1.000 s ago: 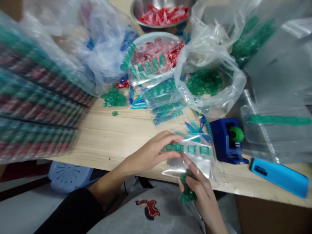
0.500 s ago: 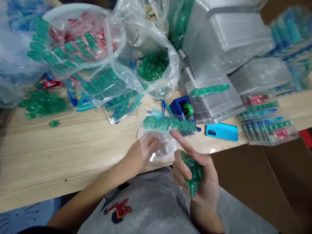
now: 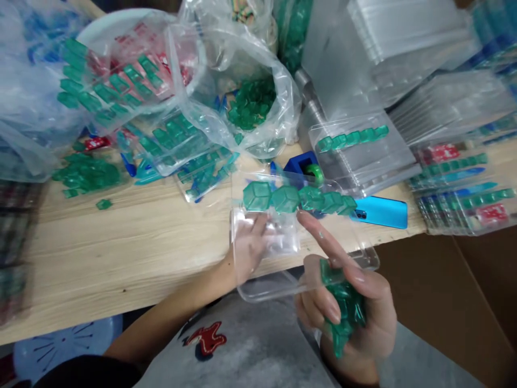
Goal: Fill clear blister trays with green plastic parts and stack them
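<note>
My right hand point(image 3: 351, 302) is closed around several translucent green plastic pieces point(image 3: 345, 307). Its index finger stretches out, with the tip at the lower edge of a row of green cube-like pieces point(image 3: 286, 199) in a clear plastic tray point(image 3: 252, 288). This tray is raised over the table's front edge, close to the camera. Through the clear plastic I see my left hand point(image 3: 248, 245), its fingers stretched out beside a shiny clear surface point(image 3: 278, 231). Whether the left fingers touch or support the tray cannot be made out.
A blue tape dispenser point(image 3: 299, 164) and blue phone point(image 3: 383, 212) lie beyond the tray. Loose green pieces point(image 3: 86, 175) are heaped at left. An open plastic bag point(image 3: 288, 91) holds more. Clear trays point(image 3: 404, 32) are stacked at back right; filled packs point(image 3: 464, 205) sit at right.
The clear tray with its green row appears larger and closer, and has shifted right along with my right hand. My left fingers now show stretched out behind it. The camera view has also shifted slightly.
</note>
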Motion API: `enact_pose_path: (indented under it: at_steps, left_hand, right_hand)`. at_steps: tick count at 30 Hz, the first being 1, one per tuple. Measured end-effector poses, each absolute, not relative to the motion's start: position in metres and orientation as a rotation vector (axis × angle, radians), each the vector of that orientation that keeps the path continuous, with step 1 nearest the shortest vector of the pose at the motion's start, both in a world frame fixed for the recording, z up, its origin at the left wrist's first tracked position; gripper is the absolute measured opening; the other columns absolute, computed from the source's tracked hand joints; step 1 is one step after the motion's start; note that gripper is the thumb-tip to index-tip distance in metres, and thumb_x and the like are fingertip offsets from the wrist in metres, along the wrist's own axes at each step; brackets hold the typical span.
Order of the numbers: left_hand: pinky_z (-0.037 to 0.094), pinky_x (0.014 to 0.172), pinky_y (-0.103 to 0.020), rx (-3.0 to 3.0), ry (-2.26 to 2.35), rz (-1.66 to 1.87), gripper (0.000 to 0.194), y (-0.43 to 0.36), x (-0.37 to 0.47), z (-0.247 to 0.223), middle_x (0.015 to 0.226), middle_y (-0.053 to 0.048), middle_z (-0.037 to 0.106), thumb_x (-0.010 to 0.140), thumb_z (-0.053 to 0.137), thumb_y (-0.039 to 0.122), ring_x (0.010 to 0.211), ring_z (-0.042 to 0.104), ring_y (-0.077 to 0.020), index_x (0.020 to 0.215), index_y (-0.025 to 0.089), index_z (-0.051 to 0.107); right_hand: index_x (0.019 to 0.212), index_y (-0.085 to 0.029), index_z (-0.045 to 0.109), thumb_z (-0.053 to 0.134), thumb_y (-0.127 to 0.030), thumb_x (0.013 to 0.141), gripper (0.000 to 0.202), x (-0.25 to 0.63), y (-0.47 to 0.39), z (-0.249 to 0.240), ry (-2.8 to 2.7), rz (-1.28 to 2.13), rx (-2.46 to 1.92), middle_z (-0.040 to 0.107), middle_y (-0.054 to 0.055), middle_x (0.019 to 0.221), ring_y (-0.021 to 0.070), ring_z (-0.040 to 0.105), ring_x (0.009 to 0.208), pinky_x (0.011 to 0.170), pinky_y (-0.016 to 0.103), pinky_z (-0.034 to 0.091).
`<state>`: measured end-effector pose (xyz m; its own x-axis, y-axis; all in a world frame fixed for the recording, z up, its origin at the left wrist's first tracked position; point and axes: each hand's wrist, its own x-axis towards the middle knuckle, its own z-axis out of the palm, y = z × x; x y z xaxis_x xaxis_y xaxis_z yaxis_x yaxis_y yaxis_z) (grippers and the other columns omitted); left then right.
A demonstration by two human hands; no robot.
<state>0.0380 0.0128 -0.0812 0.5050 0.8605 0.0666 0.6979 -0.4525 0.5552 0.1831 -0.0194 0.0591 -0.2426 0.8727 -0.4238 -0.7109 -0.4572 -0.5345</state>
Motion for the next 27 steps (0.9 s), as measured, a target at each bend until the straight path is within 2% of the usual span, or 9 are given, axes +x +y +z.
enact_pose_path:
  at_steps: [3, 6, 8, 10, 12, 15, 18, 21, 27]
  left_hand:
    - [0.052, 0.087, -0.041, 2.22, 1.312, 0.672, 0.025, 0.021, 0.028, -0.066, 0.101, -0.004, 0.066, 0.098, 0.04, 0.03, 0.099, 0.063, -0.0222, 0.087, 0.023, 0.061]
    - [0.052, 0.088, -0.036, 1.882, 1.457, 1.204, 0.014, 0.031, 0.008, -0.022, 0.101, -0.002, 0.066, 0.096, 0.047, 0.022, 0.099, 0.063, -0.0172, 0.101, 0.024, 0.06]
    - [0.05, 0.091, -0.034, 1.851, 1.417, 1.453, 0.019, 0.037, -0.001, 0.011, 0.102, 0.0, 0.067, 0.092, 0.055, 0.018, 0.101, 0.062, -0.0163, 0.108, 0.026, 0.061]
    - [0.049, 0.093, -0.034, 2.146, 1.232, 1.309, 0.025, 0.042, -0.003, 0.037, 0.106, -0.002, 0.067, 0.089, 0.061, 0.018, 0.104, 0.061, -0.0178, 0.113, 0.023, 0.061]
    - [0.05, 0.091, -0.035, 2.4, 1.081, 1.006, 0.026, 0.047, 0.001, 0.05, 0.108, -0.006, 0.067, 0.09, 0.061, 0.021, 0.102, 0.062, -0.0199, 0.115, 0.02, 0.059]
    - [0.052, 0.084, -0.034, 2.521, 1.059, 0.795, 0.017, 0.051, 0.009, 0.053, 0.103, -0.009, 0.066, 0.093, 0.053, 0.02, 0.095, 0.063, -0.0206, 0.109, 0.016, 0.059]
    - [0.053, 0.081, -0.032, 2.622, 1.075, 0.754, 0.013, 0.052, 0.013, 0.048, 0.097, -0.008, 0.066, 0.093, 0.049, 0.014, 0.09, 0.063, -0.0197, 0.102, 0.013, 0.058]
    - [0.054, 0.078, -0.031, 2.724, 1.113, 0.764, 0.015, 0.05, 0.014, 0.041, 0.093, -0.009, 0.068, 0.093, 0.045, 0.01, 0.085, 0.064, -0.0192, 0.097, 0.011, 0.059]
    - [0.055, 0.079, -0.029, 2.565, 1.128, 0.777, 0.021, 0.048, 0.005, 0.021, 0.089, -0.009, 0.069, 0.095, 0.041, 0.011, 0.085, 0.065, -0.0177, 0.092, 0.009, 0.062]
  right_hand:
    - [0.128, -0.026, 0.059, 0.052, -0.037, 0.084, 0.046, 0.182, -0.022, 0.057, -0.334, 1.784, -1.022, 0.04, -0.007, 0.049, 0.0087, 0.027, 0.039, 0.041, 0.023, 0.029]
    - [0.135, -0.029, 0.054, 0.053, -0.033, 0.086, 0.049, 0.182, -0.026, 0.047, -0.507, 1.662, -1.16, 0.048, -0.005, 0.053, 0.0112, 0.038, 0.045, 0.047, 0.026, 0.034]
    - [0.138, -0.034, 0.05, 0.052, -0.028, 0.089, 0.049, 0.183, -0.029, 0.038, -0.706, 1.632, -1.197, 0.053, -0.004, 0.06, 0.0126, 0.047, 0.053, 0.054, 0.027, 0.04]
    - [0.14, -0.038, 0.046, 0.05, -0.025, 0.093, 0.049, 0.184, -0.031, 0.031, -0.919, 1.634, -1.224, 0.058, -0.004, 0.068, 0.0126, 0.051, 0.061, 0.06, 0.028, 0.043]
    - [0.142, -0.039, 0.042, 0.047, -0.024, 0.094, 0.05, 0.184, -0.034, 0.026, -1.077, 1.643, -1.268, 0.059, -0.004, 0.074, 0.012, 0.052, 0.064, 0.064, 0.029, 0.045]
    - [0.144, -0.036, 0.039, 0.045, -0.024, 0.095, 0.051, 0.184, -0.037, 0.024, -1.18, 1.648, -1.32, 0.058, -0.004, 0.075, 0.0119, 0.051, 0.064, 0.067, 0.03, 0.047]
    - [0.144, -0.036, 0.04, 0.045, -0.025, 0.095, 0.05, 0.183, -0.038, 0.02, -1.19, 1.642, -1.348, 0.055, -0.004, 0.072, 0.0115, 0.05, 0.064, 0.07, 0.029, 0.047]
    - [0.141, -0.034, 0.046, 0.046, -0.027, 0.095, 0.047, 0.181, -0.037, 0.015, -1.146, 1.683, -1.347, 0.055, -0.004, 0.069, 0.0115, 0.05, 0.062, 0.064, 0.026, 0.046]
    - [0.133, -0.029, 0.057, 0.054, -0.038, 0.089, 0.046, 0.171, -0.031, 0.004, -0.997, 1.734, -1.494, 0.057, -0.002, 0.064, 0.0147, 0.049, 0.059, 0.059, 0.028, 0.042]
